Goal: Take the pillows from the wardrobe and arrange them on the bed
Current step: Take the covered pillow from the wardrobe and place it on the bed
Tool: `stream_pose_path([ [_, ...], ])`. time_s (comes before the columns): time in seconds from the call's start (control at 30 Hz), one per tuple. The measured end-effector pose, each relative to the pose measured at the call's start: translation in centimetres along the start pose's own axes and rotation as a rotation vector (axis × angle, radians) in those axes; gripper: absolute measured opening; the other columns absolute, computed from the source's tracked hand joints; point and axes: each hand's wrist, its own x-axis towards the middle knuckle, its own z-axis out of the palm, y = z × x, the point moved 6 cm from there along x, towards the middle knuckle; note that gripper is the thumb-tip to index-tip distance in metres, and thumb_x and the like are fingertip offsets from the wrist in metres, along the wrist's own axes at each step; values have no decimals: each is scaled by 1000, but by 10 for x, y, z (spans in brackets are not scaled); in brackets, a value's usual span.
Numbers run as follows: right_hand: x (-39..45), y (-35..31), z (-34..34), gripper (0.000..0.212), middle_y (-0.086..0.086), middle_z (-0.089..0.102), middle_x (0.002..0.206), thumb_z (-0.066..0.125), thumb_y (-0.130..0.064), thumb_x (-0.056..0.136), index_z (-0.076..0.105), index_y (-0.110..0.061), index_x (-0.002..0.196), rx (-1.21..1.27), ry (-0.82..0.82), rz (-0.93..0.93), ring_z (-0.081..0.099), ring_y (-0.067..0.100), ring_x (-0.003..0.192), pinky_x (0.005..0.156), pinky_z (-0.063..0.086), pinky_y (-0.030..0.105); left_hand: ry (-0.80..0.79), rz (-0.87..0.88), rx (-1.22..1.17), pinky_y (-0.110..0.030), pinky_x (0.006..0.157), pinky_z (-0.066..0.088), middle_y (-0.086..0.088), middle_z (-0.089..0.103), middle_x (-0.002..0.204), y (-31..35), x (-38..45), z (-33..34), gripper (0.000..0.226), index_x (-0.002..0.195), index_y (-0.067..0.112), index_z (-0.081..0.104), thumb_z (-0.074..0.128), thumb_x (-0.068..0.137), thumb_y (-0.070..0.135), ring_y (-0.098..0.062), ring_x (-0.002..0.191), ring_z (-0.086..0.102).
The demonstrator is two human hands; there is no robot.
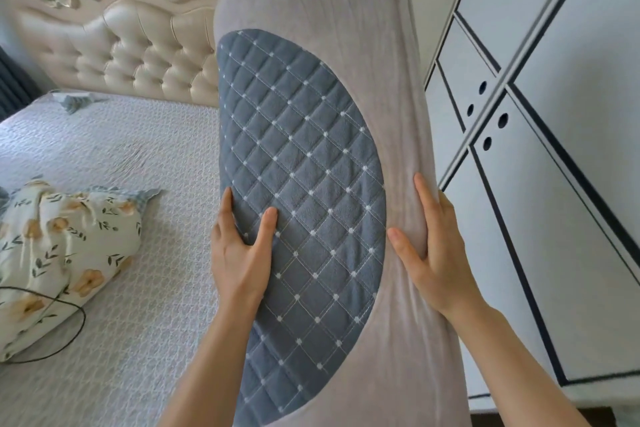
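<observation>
Pale bedroom walls are framing the scene, with the bed (104,288) spreading from nine o'clock down to seven and the wardrobe (554,184) standing shut from one to four o'clock.

At the centre, both hands are clasping the grey pillow (398,114), which is being held upright, lengthwise, in front of the person and clear of the bedspread. The left hand (239,253) is gripping the long edge at eight o'clock of the pillow, thumb pressing onto the quilted blue panel (301,184) and fingers wrapping out of sight behind. The right hand (436,253) is squeezing the opposite long edge at four o'clock, thumb denting the soft grey cloth. Holding it by both sides low down seems to be keeping the long, floppy shape from folding and leaving it ready to be swung flat.

Further out, at eight o'clock of the view, a floral pillow (62,260) is lying on the bed well away from the tufted headboard (131,55), with a thin black cord (74,333) looping over its lower end. Judging by this, one pillow is already out but not yet set at the head, and the grey one is on its way to the bed, probably towards the headboard at eleven o'clock.
</observation>
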Motion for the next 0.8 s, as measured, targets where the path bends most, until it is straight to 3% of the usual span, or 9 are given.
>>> stream_pose_path([
  [0.13,56,43,7,74,3,29,150,51,-52,87,14,-41,150,-17,-28,5,29,10,138,99,21,6,-12,-28,42,-41,108,34,5,39,151,4,41,47,86,148,58,15,46,71,84,-15,131,42],
  [0.23,109,75,10,74,6,27,150,52,-48,88,16,-36,151,-42,-41,-39,28,13,139,102,23,7,5,-51,63,-43,109,34,5,38,150,11,72,87,89,149,57,13,45,71,85,-18,133,42],
  [0.33,157,110,14,73,7,24,150,51,-46,89,15,-34,151,-24,-94,-29,24,19,142,111,32,36,33,-97,111,-44,105,38,4,40,149,20,101,123,89,149,58,13,44,71,86,-20,129,46],
  [0.4,185,131,18,73,7,24,150,49,-48,89,14,-34,151,-7,-123,-32,23,19,142,112,31,45,62,-112,144,-46,104,41,4,42,145,25,117,143,89,149,57,13,42,70,87,-19,125,49],
  [0.7,311,192,54,81,6,28,148,54,-51,84,14,-33,152,58,-211,-85,31,14,137,111,30,34,142,-169,183,-51,108,38,0,43,144,35,210,208,86,151,54,14,48,77,81,-23,127,47],
  [0.8,356,208,74,81,7,30,146,54,-51,84,14,-33,152,67,-238,-99,32,13,136,109,24,20,183,-190,184,-48,108,38,0,44,143,33,248,225,84,151,53,15,49,78,79,-23,126,48],
])
